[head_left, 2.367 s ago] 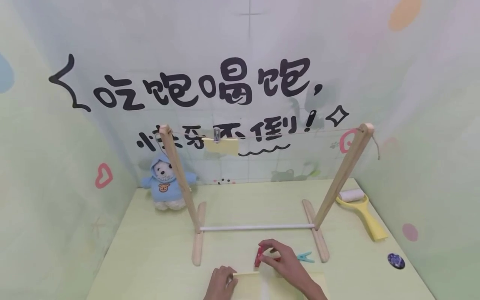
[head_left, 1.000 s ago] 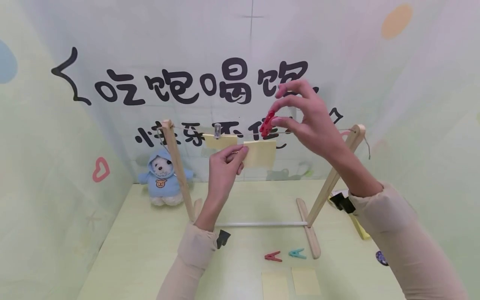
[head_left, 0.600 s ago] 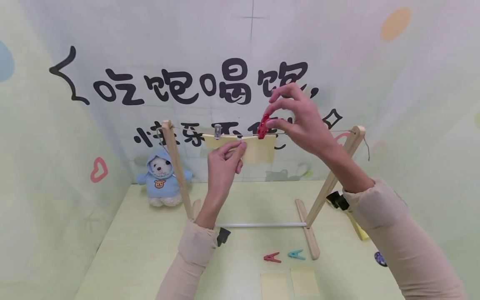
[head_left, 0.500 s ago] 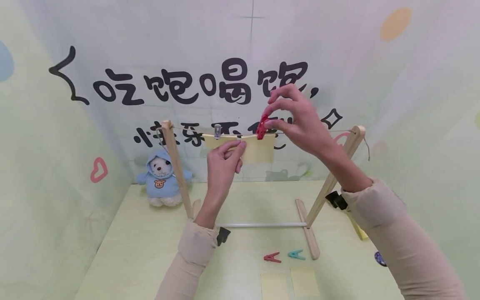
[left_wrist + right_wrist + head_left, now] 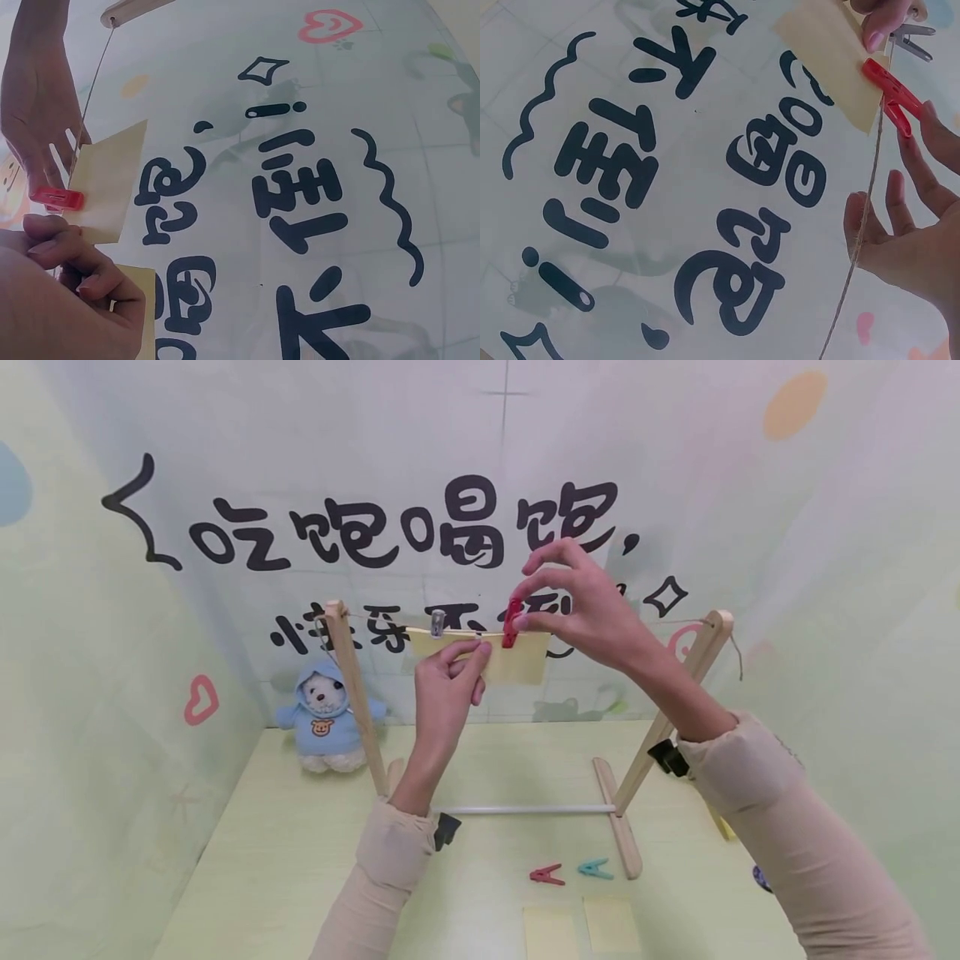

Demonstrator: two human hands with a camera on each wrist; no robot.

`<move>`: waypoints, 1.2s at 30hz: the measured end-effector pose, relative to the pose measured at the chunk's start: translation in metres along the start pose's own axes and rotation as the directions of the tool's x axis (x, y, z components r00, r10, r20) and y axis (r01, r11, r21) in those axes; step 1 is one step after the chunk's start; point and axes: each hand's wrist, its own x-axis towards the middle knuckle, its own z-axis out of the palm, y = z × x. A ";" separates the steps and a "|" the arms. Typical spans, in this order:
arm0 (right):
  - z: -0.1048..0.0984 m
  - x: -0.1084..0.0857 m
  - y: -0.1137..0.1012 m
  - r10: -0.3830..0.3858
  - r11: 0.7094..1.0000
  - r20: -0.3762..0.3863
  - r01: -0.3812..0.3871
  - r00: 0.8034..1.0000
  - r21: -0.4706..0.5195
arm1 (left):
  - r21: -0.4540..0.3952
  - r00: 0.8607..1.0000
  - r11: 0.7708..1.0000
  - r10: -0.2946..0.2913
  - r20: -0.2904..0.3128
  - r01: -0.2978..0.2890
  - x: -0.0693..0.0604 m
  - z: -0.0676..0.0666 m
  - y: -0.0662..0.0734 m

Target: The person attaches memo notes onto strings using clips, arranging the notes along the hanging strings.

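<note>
At the string (image 5: 845,289), my left hand (image 5: 450,681) pinches the upper left corner of a yellow paper note (image 5: 527,665) between thumb and finger. My right hand (image 5: 592,606) comes in from the right and pinches a red clothespin (image 5: 511,625) by its handles. In the right wrist view the clothespin's nose lies over the note's top edge, where the string runs. Left of this note, a second yellow note (image 5: 423,645) hangs from the string under a grey clothespin (image 5: 437,623). My left hand partly covers that second note.
Wooden posts (image 5: 351,693) hold the string, with a white rod (image 5: 525,810) low between them. A red clothespin (image 5: 547,874), a teal clothespin (image 5: 596,868) and two yellow notes (image 5: 611,922) lie on the table. A plush toy (image 5: 326,722) sits left; a yellow-handled roller (image 5: 722,821) is mostly hidden.
Both hands have risen from the table to the string, bringing the note and red clothespin. Over the last second, the clothespin has shifted left and down onto the note's top edge.
</note>
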 end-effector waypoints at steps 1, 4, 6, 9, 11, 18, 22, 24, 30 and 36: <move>0.000 -0.001 0.001 -0.001 1.000 0.005 0.001 1.000 -0.001 | 0.002 1.000 1.000 -0.003 -0.001 0.003 0.000 0.000 0.000; -0.001 -0.002 0.003 -0.002 1.000 0.019 0.002 1.000 -0.005 | 0.010 1.000 1.000 -0.012 -0.004 0.012 -0.002 0.001 -0.001; -0.001 -0.003 0.005 0.000 1.000 0.025 0.000 1.000 -0.009 | 0.015 1.000 1.000 -0.016 -0.006 0.016 -0.003 0.002 -0.002; -0.002 -0.007 0.007 -0.003 1.000 0.021 0.003 1.000 -0.014 | 0.020 1.000 1.000 -0.021 -0.009 0.021 -0.003 0.004 -0.004; -0.004 -0.012 0.007 -0.014 1.000 -0.002 0.014 1.000 -0.006 | 0.020 1.000 0.999 -0.026 -0.011 0.026 -0.004 0.005 -0.004; -0.017 -0.047 -0.001 -0.073 0.997 -0.150 0.071 0.986 -0.015 | 0.021 0.998 0.998 -0.054 -0.015 0.055 -0.005 0.008 -0.008; -0.022 -0.073 -0.002 -0.104 0.994 -0.189 0.100 0.976 -0.032 | 0.028 0.998 0.998 -0.062 -0.015 0.062 -0.006 0.009 -0.010; -0.024 -0.087 -0.001 -0.114 0.993 -0.186 0.107 0.976 -0.048 | 0.035 0.998 0.998 -0.059 -0.015 0.060 -0.006 0.008 -0.012; -0.026 -0.130 0.010 -0.126 0.991 -0.181 0.116 0.975 -0.064 | 0.083 0.998 0.994 -0.070 -0.008 0.070 -0.010 0.003 -0.021; -0.016 -0.174 0.025 -0.137 0.991 -0.188 0.133 0.973 -0.031 | 0.211 0.990 0.972 -0.120 0.067 0.104 -0.017 -0.007 -0.046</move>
